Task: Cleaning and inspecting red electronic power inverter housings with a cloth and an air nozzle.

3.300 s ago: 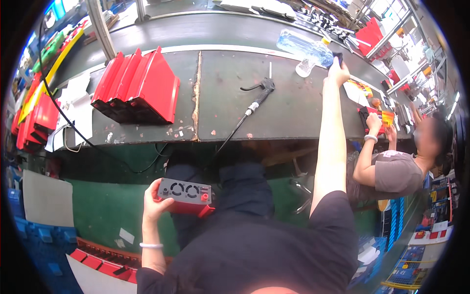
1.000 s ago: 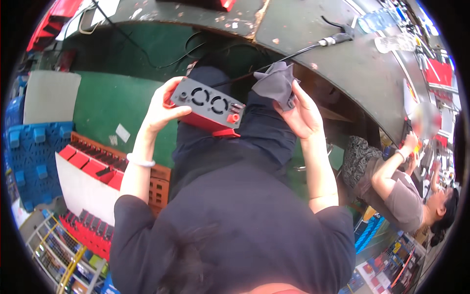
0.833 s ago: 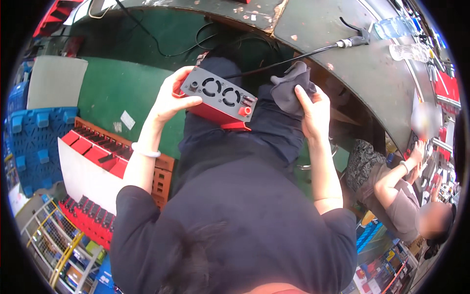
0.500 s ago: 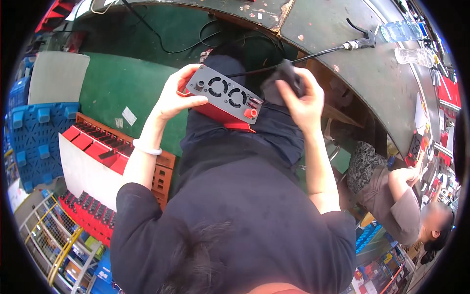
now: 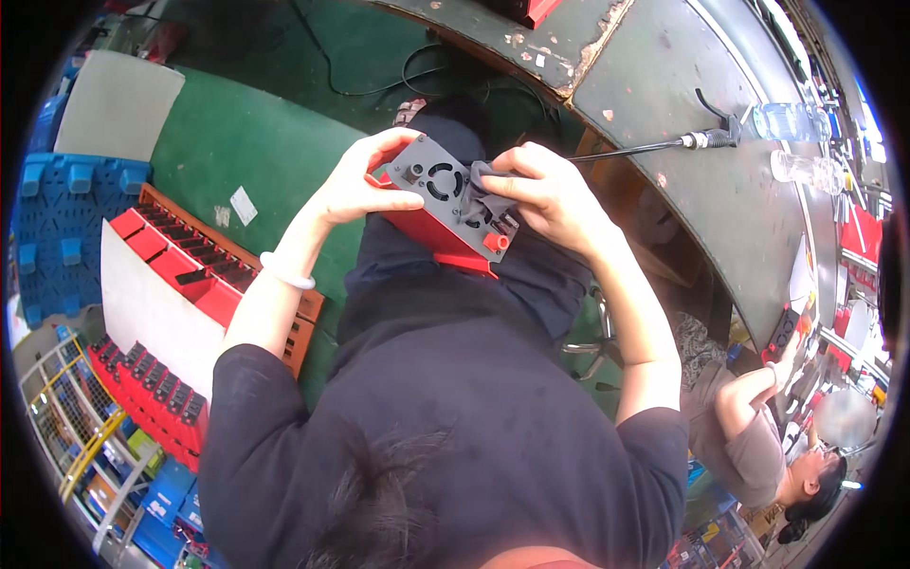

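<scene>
Above my lap is a red metal box [image 5: 417, 228] with a grey end panel that has round fan grilles, a black terminal and a red terminal. My left hand [image 5: 372, 178] grips its left end, the thumb along the panel's edge and the fingers behind. In my right hand [image 5: 550, 197] is a bunched dark grey cloth [image 5: 485, 194], pressed against the panel. Cloth and fingers cover most of the right-hand grille; the red terminal [image 5: 496, 243] stays visible below them.
An orange crate [image 5: 301, 332] with red boxes stands at left, near blue plastic pallets [image 5: 71, 228]. A dark worktable [image 5: 654, 104] curves along the right, bearing an air gun with hose [image 5: 711, 139] and clear bottles [image 5: 791, 123]. A co-worker [image 5: 749, 417] sits at right.
My right hand has moved left with the cloth, from beside the box onto its grey panel. My left hand keeps its hold on the box. The view has shifted slightly.
</scene>
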Demonstrator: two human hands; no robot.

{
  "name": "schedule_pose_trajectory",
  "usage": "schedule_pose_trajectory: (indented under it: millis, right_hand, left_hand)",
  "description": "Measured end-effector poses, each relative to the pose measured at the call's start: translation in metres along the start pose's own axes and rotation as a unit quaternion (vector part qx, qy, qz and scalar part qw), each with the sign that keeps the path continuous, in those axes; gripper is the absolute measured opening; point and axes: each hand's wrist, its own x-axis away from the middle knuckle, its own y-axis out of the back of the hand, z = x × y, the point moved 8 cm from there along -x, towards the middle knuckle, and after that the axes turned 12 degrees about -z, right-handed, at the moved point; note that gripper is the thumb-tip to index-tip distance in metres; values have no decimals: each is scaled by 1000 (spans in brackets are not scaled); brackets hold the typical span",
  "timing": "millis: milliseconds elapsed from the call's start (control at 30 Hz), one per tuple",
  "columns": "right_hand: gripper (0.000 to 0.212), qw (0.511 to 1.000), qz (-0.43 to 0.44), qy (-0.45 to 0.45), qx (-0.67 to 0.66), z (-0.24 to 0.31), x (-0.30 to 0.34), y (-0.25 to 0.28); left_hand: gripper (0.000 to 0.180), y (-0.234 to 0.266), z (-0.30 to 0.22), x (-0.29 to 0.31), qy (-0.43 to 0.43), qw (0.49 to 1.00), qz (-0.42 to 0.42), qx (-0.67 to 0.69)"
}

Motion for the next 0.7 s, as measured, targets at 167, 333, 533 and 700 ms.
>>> schedule_pose_trajectory:
  millis: [167,333,533,700]
  right_hand:
    - [41,998,18,64,2,-2,3,1]
    - [41,997,20,66,-24,0,-2,2]
    - [41,999,36,40,-5,-15,5,3]
    - [35,999,44,-24,-8,-25,11,-3]
  left_hand:
    - [68,-3,-1,-2,-12,999,29,-4]
    - [68,-5,-1,-6,-10,999,34,9]
    - [66,-3,-2,-5,-6,1000,25,-1]
    - [67,-20,-13,-5,-43,996,80,-24]
